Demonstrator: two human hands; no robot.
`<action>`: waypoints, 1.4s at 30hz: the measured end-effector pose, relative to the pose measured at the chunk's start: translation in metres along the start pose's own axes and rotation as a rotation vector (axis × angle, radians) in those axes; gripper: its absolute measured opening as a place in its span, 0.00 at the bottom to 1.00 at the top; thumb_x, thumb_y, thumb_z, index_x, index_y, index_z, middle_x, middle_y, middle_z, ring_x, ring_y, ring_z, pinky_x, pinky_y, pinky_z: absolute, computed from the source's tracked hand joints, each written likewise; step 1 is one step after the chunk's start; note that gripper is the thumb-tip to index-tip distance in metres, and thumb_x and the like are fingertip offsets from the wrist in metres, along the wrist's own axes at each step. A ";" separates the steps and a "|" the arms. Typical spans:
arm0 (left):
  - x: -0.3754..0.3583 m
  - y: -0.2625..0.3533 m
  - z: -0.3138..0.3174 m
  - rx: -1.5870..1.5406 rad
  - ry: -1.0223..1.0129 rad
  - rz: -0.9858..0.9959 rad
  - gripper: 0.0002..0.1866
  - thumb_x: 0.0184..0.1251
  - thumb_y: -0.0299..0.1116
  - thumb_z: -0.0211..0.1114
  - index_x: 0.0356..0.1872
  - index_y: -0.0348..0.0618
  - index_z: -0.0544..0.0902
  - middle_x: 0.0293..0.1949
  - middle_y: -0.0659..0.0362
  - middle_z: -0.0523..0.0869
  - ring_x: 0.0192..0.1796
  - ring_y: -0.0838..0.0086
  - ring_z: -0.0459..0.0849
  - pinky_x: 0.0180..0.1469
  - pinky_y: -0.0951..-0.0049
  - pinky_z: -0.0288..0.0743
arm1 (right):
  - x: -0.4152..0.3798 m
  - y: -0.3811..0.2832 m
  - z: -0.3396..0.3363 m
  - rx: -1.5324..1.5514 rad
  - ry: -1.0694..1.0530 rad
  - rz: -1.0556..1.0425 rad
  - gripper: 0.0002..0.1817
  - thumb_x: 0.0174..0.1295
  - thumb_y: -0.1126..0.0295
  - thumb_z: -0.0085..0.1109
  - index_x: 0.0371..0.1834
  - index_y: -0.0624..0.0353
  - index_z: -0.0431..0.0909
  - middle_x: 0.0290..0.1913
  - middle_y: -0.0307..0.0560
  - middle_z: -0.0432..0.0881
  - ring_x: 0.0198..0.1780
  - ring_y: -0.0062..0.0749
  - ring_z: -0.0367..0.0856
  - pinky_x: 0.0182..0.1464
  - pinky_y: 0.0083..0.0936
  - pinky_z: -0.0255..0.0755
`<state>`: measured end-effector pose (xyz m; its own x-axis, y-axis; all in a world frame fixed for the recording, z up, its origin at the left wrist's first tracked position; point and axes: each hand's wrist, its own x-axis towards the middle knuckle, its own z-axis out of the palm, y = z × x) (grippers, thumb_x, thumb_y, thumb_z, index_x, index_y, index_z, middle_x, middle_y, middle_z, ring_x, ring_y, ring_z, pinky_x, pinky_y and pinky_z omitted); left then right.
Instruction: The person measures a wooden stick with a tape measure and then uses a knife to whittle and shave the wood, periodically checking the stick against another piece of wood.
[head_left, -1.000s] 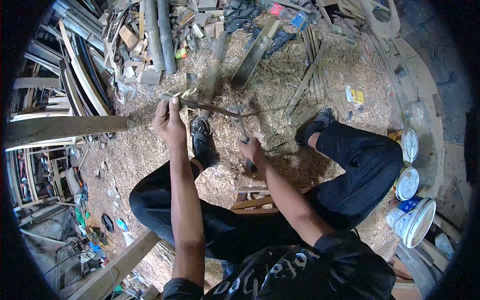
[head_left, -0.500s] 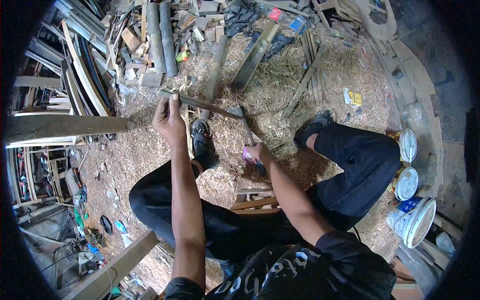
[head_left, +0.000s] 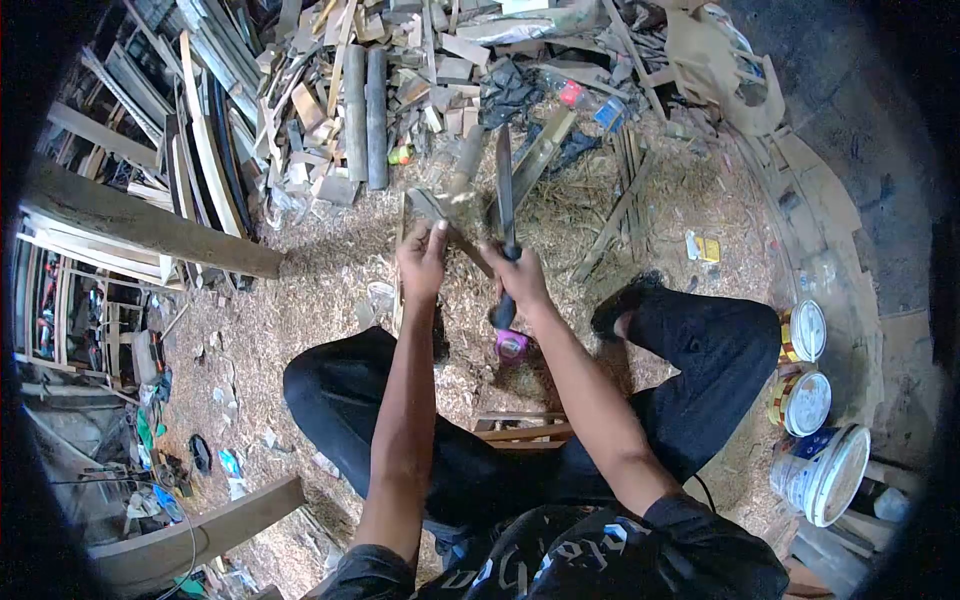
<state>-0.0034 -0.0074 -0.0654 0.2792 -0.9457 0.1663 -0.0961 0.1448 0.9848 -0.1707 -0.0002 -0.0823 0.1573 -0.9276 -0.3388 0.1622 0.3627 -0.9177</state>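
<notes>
My left hand (head_left: 424, 265) pinches a short, dark strip of wood (head_left: 462, 242) near its upper end, thumb on top. The strip slants down to the right, and its lower end reaches my right hand (head_left: 521, 280). That hand is wrapped round the dark handle of a machete (head_left: 506, 195), whose long blade points away from me, nearly straight up in the view. Below the handle's butt, a round pink-and-purple object (head_left: 511, 346) lies on the shavings. My knees are spread to either side.
Wood offcuts (head_left: 440, 90) and two grey round poles (head_left: 366, 120) lie at the back. Long boards (head_left: 150, 225) jut in from the left. Lidded buckets (head_left: 820, 475) line the right side. Wood shavings (head_left: 290, 330) cover the floor, with a yellow packet (head_left: 706, 249) on them.
The machete has swung up from across the strip's lower end to point away from me. My left hand has moved right and down with the strip, closer to my right hand.
</notes>
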 end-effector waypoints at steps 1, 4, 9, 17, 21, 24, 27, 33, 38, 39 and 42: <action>-0.005 0.005 0.004 -0.004 0.003 0.008 0.07 0.70 0.27 0.59 0.40 0.34 0.82 0.31 0.67 0.80 0.33 0.86 0.72 0.36 0.84 0.66 | -0.005 -0.025 0.006 -0.004 -0.002 -0.009 0.20 0.55 0.56 0.69 0.39 0.62 0.78 0.21 0.43 0.79 0.19 0.25 0.75 0.21 0.25 0.69; -0.013 0.016 0.013 -0.075 -0.037 -0.046 0.08 0.69 0.26 0.60 0.44 0.34 0.82 0.33 0.67 0.81 0.34 0.85 0.73 0.36 0.83 0.68 | -0.018 -0.080 0.018 0.338 -0.176 -0.151 0.17 0.57 0.62 0.68 0.42 0.61 0.76 0.19 0.38 0.75 0.14 0.15 0.69 0.16 0.16 0.62; -0.020 0.016 0.020 0.009 -0.130 0.010 0.08 0.69 0.28 0.60 0.41 0.33 0.82 0.32 0.64 0.83 0.34 0.85 0.76 0.35 0.80 0.70 | -0.022 -0.113 0.020 0.239 -0.193 -0.292 0.11 0.61 0.65 0.62 0.37 0.64 0.78 0.21 0.39 0.76 0.13 0.16 0.67 0.15 0.18 0.63; -0.029 0.026 0.022 0.042 -0.181 0.075 0.09 0.68 0.28 0.61 0.43 0.33 0.82 0.32 0.64 0.83 0.34 0.84 0.75 0.38 0.80 0.70 | -0.022 -0.116 0.010 0.430 -0.069 -0.198 0.08 0.59 0.70 0.60 0.25 0.63 0.76 0.21 0.43 0.79 0.12 0.20 0.68 0.15 0.22 0.63; -0.027 0.015 0.021 0.027 -0.114 0.059 0.09 0.68 0.28 0.61 0.42 0.32 0.82 0.31 0.64 0.83 0.34 0.85 0.76 0.37 0.82 0.71 | -0.009 -0.113 -0.001 0.421 0.031 -0.163 0.07 0.59 0.72 0.59 0.29 0.64 0.75 0.22 0.44 0.79 0.12 0.21 0.67 0.15 0.23 0.64; -0.023 0.010 0.015 0.020 -0.103 0.063 0.08 0.68 0.28 0.61 0.42 0.32 0.81 0.31 0.64 0.83 0.34 0.85 0.76 0.36 0.82 0.70 | -0.005 -0.107 -0.015 0.225 0.020 -0.154 0.08 0.57 0.71 0.63 0.27 0.62 0.75 0.20 0.42 0.78 0.12 0.20 0.69 0.14 0.22 0.64; -0.019 0.004 0.013 -0.009 -0.096 0.021 0.07 0.66 0.27 0.63 0.40 0.33 0.81 0.31 0.64 0.83 0.33 0.85 0.76 0.35 0.82 0.70 | -0.007 -0.090 -0.022 -0.070 0.039 -0.111 0.11 0.53 0.70 0.67 0.26 0.61 0.73 0.20 0.41 0.76 0.15 0.23 0.73 0.17 0.25 0.68; -0.013 0.025 0.011 0.209 0.008 -0.051 0.09 0.60 0.26 0.69 0.38 0.33 0.81 0.30 0.59 0.85 0.31 0.83 0.77 0.33 0.78 0.72 | -0.015 -0.038 -0.003 -0.363 0.101 -0.203 0.19 0.54 0.56 0.67 0.34 0.61 0.75 0.23 0.42 0.78 0.26 0.31 0.78 0.31 0.30 0.71; -0.012 0.008 0.013 0.241 0.025 0.175 0.08 0.54 0.23 0.68 0.32 0.34 0.78 0.30 0.50 0.83 0.30 0.68 0.83 0.32 0.71 0.74 | -0.017 -0.036 0.034 -0.173 0.229 -0.750 0.19 0.55 0.64 0.69 0.44 0.63 0.74 0.22 0.34 0.75 0.18 0.15 0.70 0.19 0.16 0.62; -0.015 0.007 0.014 0.408 0.028 0.261 0.09 0.51 0.23 0.68 0.32 0.34 0.77 0.29 0.48 0.82 0.31 0.61 0.83 0.32 0.68 0.74 | -0.019 -0.043 0.035 -0.173 0.223 -0.753 0.19 0.55 0.64 0.69 0.44 0.63 0.74 0.22 0.34 0.75 0.18 0.15 0.70 0.19 0.16 0.62; -0.025 0.032 0.026 0.535 -0.003 0.349 0.11 0.46 0.24 0.67 0.30 0.36 0.75 0.29 0.45 0.78 0.35 0.49 0.80 0.36 0.59 0.73 | -0.036 -0.075 0.031 -0.076 0.045 -0.527 0.19 0.56 0.65 0.69 0.45 0.64 0.74 0.23 0.34 0.76 0.18 0.13 0.70 0.20 0.17 0.63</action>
<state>-0.0386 0.0135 -0.0393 0.1428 -0.8700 0.4719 -0.6452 0.2797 0.7109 -0.1580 0.0092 0.0051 0.0315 -0.9858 0.1650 0.1369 -0.1593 -0.9777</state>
